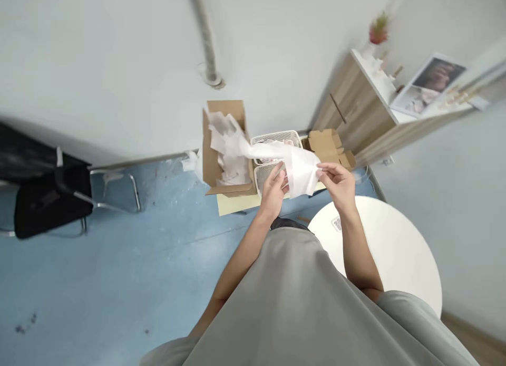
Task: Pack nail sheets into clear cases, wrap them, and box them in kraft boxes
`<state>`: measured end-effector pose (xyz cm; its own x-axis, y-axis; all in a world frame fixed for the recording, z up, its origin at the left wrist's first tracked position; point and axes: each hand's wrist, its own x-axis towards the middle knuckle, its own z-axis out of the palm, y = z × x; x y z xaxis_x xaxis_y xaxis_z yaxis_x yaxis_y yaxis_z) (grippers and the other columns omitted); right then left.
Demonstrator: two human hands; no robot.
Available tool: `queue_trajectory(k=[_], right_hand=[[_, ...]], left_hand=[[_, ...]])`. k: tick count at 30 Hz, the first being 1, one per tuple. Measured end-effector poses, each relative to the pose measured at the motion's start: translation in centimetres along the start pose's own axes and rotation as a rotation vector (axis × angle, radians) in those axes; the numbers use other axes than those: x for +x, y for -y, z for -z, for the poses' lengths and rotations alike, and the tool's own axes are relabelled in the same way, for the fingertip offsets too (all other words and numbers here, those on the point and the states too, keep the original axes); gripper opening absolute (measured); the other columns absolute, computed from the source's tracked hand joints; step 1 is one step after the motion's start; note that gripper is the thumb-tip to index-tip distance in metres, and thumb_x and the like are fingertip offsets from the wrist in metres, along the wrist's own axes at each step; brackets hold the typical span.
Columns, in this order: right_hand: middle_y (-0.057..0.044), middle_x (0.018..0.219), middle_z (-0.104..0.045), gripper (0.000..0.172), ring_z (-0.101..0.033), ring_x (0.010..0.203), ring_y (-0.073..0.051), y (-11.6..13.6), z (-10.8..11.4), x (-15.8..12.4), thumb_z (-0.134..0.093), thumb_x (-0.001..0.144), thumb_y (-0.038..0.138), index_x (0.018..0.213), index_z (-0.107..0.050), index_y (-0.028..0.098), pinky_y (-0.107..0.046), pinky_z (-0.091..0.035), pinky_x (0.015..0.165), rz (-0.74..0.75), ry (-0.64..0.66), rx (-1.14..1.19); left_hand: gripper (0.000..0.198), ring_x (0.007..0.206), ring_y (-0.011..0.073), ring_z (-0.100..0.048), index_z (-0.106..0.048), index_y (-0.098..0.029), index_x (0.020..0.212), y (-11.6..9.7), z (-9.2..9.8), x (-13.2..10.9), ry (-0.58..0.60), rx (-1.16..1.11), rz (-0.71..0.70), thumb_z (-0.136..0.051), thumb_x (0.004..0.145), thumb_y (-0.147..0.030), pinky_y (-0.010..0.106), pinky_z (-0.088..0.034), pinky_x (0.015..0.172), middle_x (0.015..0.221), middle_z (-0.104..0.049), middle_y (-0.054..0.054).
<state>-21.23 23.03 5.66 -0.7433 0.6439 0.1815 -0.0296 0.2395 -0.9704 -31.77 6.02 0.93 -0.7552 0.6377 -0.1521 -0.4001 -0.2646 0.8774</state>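
A thin white packing sheet [302, 171] hangs between my hands, trailing left as a twisted strip into an open cardboard box [211, 168]. My right hand [338, 182] pinches the sheet's right edge between thumb and fingers. My left hand [273, 193] is at its left edge, fingers apart and slightly curled; whether they touch the sheet is unclear. More crumpled white packing sheet [233, 168] fills the box. Behind the sheet, partly hidden, are a white plastic basket [276, 137] with small items in it and a second basket [261, 177].
The box and baskets stand on a low pale-yellow table [233, 203]. A smaller open cardboard box [326, 144] is at its right. Nearby are a round white table [395, 244], a wood-grain cabinet [356, 102] and a black chair [51, 200]. A wall runs behind.
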Motion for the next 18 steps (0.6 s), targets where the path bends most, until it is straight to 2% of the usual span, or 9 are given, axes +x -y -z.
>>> queue_trajectory(k=[3, 5, 9, 11, 14, 18], right_hand=[[-0.005, 0.102, -0.081, 0.025, -0.076, 0.094, -0.025, -1.3, 2.6, -4.9, -0.087, 0.087, 0.049, 0.104, -0.084, 0.03, -0.044, -0.067, 0.094, -0.101, -0.155, 0.055], [-0.004, 0.101, -0.081, 0.022, -0.075, 0.093, -0.024, -1.9, 3.7, -8.4, -0.086, 0.087, 0.047, 0.102, -0.084, 0.031, -0.045, -0.066, 0.095, -0.177, -0.221, 0.074], [-0.003, 0.097, -0.08, 0.013, -0.074, 0.09, -0.024, -2.7, 5.4, -15.3, -0.082, 0.087, 0.04, 0.097, -0.084, 0.031, -0.043, -0.065, 0.092, -0.309, -0.37, 0.11], [-0.003, 0.097, -0.08, 0.011, -0.073, 0.089, -0.023, -3.2, 6.3, -18.6, -0.08, 0.087, 0.036, 0.095, -0.084, 0.03, -0.04, -0.063, 0.087, -0.355, -0.462, 0.108], [-0.003, 0.092, -0.077, 0.011, -0.068, 0.084, -0.021, -4.0, 7.5, -23.8, -0.076, 0.085, 0.032, 0.093, -0.083, 0.029, -0.036, -0.058, 0.077, -0.436, -0.574, 0.064], [-0.002, 0.087, -0.074, 0.014, -0.063, 0.08, -0.02, -5.4, 7.9, -30.6, -0.07, 0.084, 0.03, 0.092, -0.08, 0.025, -0.033, -0.051, 0.073, -0.575, -0.582, 0.049]], left_hand=[[0.071, 0.14, 0.0313, -0.07, -0.057, -0.029, 0.158, 1.0, -2.4, 0.4, 0.134, 0.056, 0.124, -0.056, 0.105, -0.077, 0.047, -0.059, 0.114, 0.143, -0.077, 0.01], [0.076, 0.141, 0.0337, -0.069, -0.061, -0.024, 0.154, 2.0, -4.1, 0.2, 0.202, 0.074, 0.211, -0.047, 0.106, -0.081, 0.048, -0.058, 0.115, 0.141, -0.077, 0.012], [0.079, 0.147, 0.0348, -0.064, -0.059, -0.021, 0.156, 4.5, -6.2, -1.6, 0.298, 0.097, 0.378, -0.03, 0.111, -0.079, 0.048, -0.058, 0.116, 0.15, -0.072, 0.014], [0.071, 0.15, 0.0335, -0.061, -0.054, -0.025, 0.161, 6.0, -6.3, -2.8, 0.308, 0.136, 0.422, -0.035, 0.113, -0.073, 0.046, -0.058, 0.115, 0.159, -0.066, 0.012], [0.064, 0.153, 0.0316, -0.059, -0.047, -0.03, 0.167, 8.7, -5.9, -4.6, 0.301, 0.196, 0.488, -0.053, 0.112, -0.061, 0.043, -0.058, 0.115, 0.166, -0.061, 0.009], [0.066, 0.154, 0.0311, -0.058, -0.053, -0.031, 0.163, 13.1, -5.9, -7.4, 0.341, 0.161, 0.609, -0.075, 0.103, -0.048, 0.041, -0.055, 0.12, 0.159, -0.067, 0.008]])
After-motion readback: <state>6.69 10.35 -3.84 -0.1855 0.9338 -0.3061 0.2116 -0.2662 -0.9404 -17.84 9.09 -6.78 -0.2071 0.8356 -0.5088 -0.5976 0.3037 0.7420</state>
